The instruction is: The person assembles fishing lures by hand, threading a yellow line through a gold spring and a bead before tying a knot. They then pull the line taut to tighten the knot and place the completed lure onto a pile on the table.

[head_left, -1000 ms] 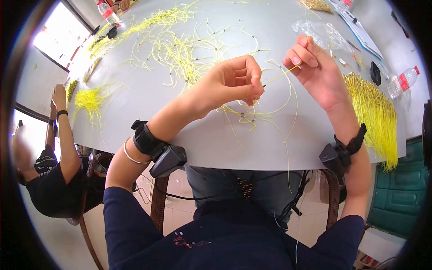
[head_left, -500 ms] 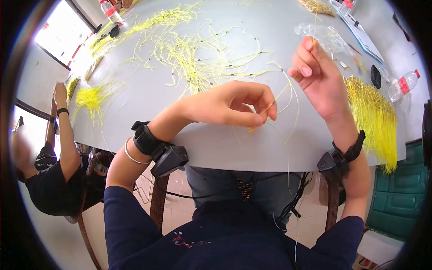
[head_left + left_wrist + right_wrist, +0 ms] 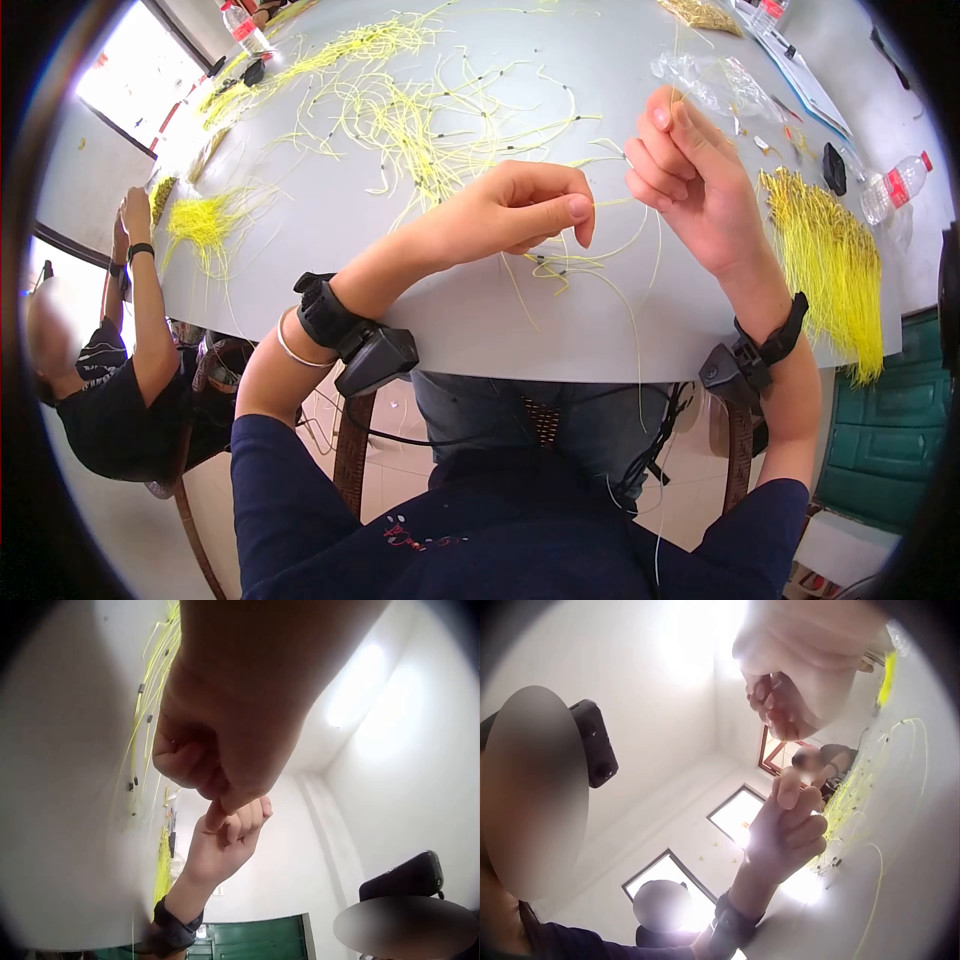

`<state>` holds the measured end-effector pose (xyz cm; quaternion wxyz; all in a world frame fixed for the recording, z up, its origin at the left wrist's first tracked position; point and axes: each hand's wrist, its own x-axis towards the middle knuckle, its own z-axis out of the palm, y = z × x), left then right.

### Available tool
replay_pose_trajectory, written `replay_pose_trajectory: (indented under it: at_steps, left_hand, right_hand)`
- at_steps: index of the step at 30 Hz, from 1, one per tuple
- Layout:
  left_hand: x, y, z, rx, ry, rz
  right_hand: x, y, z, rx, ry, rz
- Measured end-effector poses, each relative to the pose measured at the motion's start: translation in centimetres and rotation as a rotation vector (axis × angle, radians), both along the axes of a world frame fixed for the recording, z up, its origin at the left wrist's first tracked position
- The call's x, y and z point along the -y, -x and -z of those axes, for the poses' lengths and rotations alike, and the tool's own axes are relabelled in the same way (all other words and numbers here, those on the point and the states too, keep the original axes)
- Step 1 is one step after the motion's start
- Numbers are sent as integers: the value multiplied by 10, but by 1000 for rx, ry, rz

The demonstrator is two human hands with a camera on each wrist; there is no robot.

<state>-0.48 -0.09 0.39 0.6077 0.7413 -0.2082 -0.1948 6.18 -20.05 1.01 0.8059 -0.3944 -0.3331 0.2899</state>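
Note:
Over the near part of the table, my left hand pinches a thin yellow cord between thumb and curled forefinger. A short stretch of this cord runs right to my right hand, which is raised a little higher with its fingers curled on the cord and thumb against the forefinger. In the right wrist view the left hand shows just below the right one. Below the hands lie a few loose yellow cords with small dark beads. The cord's ends are mostly hidden inside the fingers.
A tangle of yellow cords spreads across the table's middle. A thick row of yellow cords hangs over the right edge. Beyond are a plastic bag, a clipboard and a water bottle. Another person sits at left.
My left hand dipped toward the table's near edge and right, then rose slightly and turned. The right hand's fingers have curled in more, and it shifted slightly left over the last half second.

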Motion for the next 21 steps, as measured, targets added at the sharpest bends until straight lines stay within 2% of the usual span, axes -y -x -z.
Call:
replay_pose_trajectory:
  at_steps: [8, 10, 13, 17, 19, 20, 21]
  left_hand:
    - [5, 1, 1, 43, -36, -30]
    - [4, 1, -1, 32, -21, -38]
    - [7, 1, 1, 50, -6, -54]
    - [4, -2, 7, 97, -51, -109]
    - [1, -2, 5, 91, -56, -119]
    - [0, -2, 4, 83, -63, -129]
    - [0, -2, 4, 81, -64, -132]
  right_hand:
    - [-1, 0, -3, 138, 94, 145]
    - [2, -3, -6, 155, 65, 265]
    - [15, -17, -10, 246, 73, 283]
    - [17, -20, -8, 241, 68, 298]
    - [18, -20, -6, 197, 223, 266]
    - [18, -20, -5, 197, 222, 264]
    - [17, -21, -3, 268, 360, 259]
